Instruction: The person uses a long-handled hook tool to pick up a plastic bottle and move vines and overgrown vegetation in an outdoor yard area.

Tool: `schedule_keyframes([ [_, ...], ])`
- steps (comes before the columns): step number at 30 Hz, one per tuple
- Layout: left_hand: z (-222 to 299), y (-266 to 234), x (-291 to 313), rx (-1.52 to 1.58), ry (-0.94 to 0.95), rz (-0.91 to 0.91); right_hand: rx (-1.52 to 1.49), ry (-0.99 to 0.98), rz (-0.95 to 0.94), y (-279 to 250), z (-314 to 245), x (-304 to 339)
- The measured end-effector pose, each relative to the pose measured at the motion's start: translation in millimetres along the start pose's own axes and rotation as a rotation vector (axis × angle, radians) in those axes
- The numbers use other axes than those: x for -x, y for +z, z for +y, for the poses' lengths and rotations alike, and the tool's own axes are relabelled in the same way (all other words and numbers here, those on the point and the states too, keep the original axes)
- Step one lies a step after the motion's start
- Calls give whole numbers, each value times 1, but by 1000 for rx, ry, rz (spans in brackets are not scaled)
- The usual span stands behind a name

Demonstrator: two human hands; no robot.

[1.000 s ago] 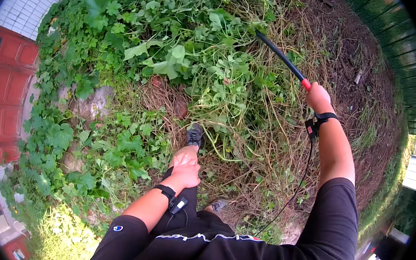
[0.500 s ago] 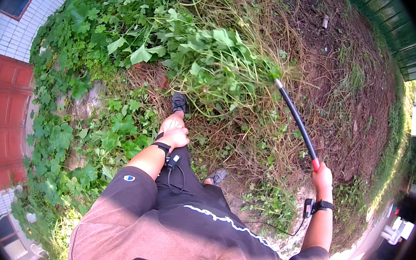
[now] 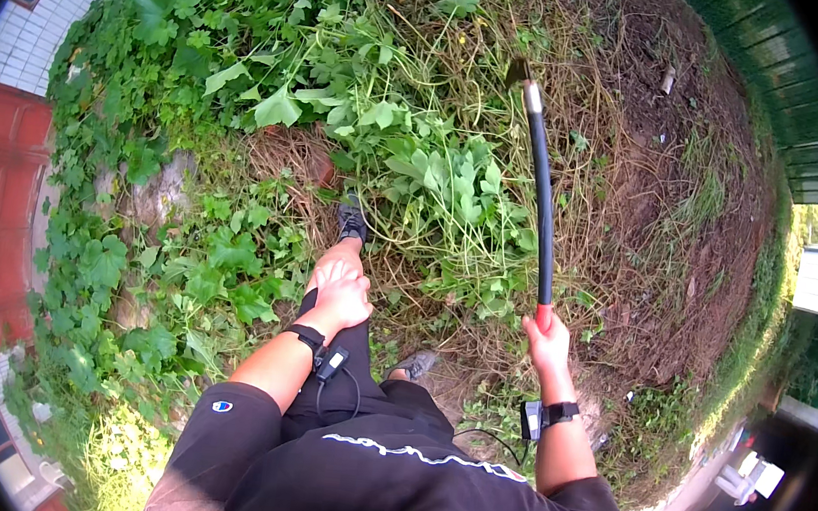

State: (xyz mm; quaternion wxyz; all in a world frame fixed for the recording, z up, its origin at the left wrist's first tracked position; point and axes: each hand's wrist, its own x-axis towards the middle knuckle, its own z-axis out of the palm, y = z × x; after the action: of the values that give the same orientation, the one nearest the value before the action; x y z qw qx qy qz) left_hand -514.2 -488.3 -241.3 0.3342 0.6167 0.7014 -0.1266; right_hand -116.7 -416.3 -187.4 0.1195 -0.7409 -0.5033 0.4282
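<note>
My right hand (image 3: 547, 342) is closed round the red grip of a long sickle (image 3: 542, 185). Its black shaft points away from me, up to a silver collar and a small dark blade (image 3: 518, 72) over dry stems. Left of the shaft lies a tangle of green leafy vines (image 3: 441, 182) with pale long stems. My left hand (image 3: 344, 300) rests on my bent left knee, with its fingers laid over the knee and no tool in it.
Dense broad-leaved plants (image 3: 98, 265) cover the left side, beside a red door (image 3: 0, 206) and a white tiled wall (image 3: 41, 38). Dry straw (image 3: 584, 223) and brown soil (image 3: 670, 202) spread rightward to a green fence (image 3: 775, 84). My left shoe (image 3: 352, 219) stands by the vines.
My right hand has moved left, and the sickle head has swung up and away from the vines. The vines, blurred near the blade before, now lie still. My left hand stays on the knee.
</note>
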Motion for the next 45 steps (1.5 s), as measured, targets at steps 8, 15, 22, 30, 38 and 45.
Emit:
schedule_keyframes([
  [8, -74, -34, -49, 200, -4, 0, 343, -692, 145, 62, -451, -234],
  [15, -78, -42, -51, 238, -47, -35, 767, -456, 99, 56, -463, -351],
  [22, -37, -12, -19, -30, 1, -111, 577, -146, 101, -39, -41, -270],
  [30, 18, 41, -5, -36, 6, -301, 415, -148, 14, -103, -49, -79],
  [38, -11, 22, -6, 169, 130, 48, 373, 90, 0, -37, 34, -37],
  [45, -16, -28, -34, 24, 7, 42, 255, -26, 40, -10, -41, -144],
])
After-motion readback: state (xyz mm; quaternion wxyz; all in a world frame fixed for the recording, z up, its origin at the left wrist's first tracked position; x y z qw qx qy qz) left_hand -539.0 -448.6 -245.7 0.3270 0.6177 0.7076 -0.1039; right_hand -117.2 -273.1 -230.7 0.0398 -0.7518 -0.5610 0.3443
